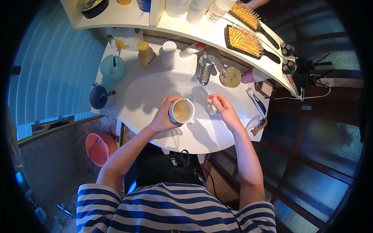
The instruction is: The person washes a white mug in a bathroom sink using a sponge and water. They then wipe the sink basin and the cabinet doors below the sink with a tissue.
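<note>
My left hand [165, 116] is wrapped around a white mug [182, 111] over the front part of the white washbasin [163, 84]. Cloudy, brownish liquid is inside the mug. To its right, my right hand [223, 109] pinches a crumpled whitish wad, perhaps tissue or cloth [211, 106], between thumb and fingers. The two hands are apart. Behind them stands the chrome faucet [206, 68], with the basin's drain [188, 97] partly hidden beyond the mug.
Along the back rim are a yellow bottle [145, 55], a white bottle [168, 54] and a round container [231, 77]. Blue cups [99, 97] stand left; a toothbrush [256, 100] lies right. The shelf above holds paddle hairbrushes [244, 40]. A pink bucket [100, 148] is below left.
</note>
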`<state>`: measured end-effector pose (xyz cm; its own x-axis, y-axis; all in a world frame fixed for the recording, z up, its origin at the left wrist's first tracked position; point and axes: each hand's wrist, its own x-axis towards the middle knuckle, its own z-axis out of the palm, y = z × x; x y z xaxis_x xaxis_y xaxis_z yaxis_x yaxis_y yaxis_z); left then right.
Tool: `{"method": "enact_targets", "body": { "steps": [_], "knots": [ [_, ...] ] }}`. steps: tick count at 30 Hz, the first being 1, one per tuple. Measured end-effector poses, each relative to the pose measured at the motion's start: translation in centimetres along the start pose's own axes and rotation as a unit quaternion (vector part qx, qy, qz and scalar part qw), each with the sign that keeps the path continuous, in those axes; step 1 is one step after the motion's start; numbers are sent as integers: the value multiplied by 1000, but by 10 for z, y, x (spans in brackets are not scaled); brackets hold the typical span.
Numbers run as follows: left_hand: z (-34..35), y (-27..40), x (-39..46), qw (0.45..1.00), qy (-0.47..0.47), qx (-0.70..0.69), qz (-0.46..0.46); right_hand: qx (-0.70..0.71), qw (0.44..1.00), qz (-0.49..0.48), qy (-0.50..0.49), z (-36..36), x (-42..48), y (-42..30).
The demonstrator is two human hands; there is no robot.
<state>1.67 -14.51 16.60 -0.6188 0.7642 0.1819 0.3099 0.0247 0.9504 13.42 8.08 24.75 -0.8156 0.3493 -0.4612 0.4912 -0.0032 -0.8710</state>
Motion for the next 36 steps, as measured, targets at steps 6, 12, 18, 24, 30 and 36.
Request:
{"method": "enact_targets", "body": {
  "steps": [6,12,18,24,30,36],
  "knots": [
    [4,-1,0,982,-12,-119,-145,260,963,67,-36,-8,1,42],
    [24,-6,-5,752,-2,-475,-457,270,960,71,25,-6,4,63],
    [35,-12,-15,505,21,-640,-579,149,983,22,108,-8,12,74],
    [44,-1,-6,708,47,-500,-497,187,976,-5,112,-17,23,67],
    [57,-49,44,993,65,-7,-102,237,968,-1,88,-22,25,3],
    [77,-83,64,994,51,-97,-23,276,957,-12,86,-27,40,-10]
  ]
}}
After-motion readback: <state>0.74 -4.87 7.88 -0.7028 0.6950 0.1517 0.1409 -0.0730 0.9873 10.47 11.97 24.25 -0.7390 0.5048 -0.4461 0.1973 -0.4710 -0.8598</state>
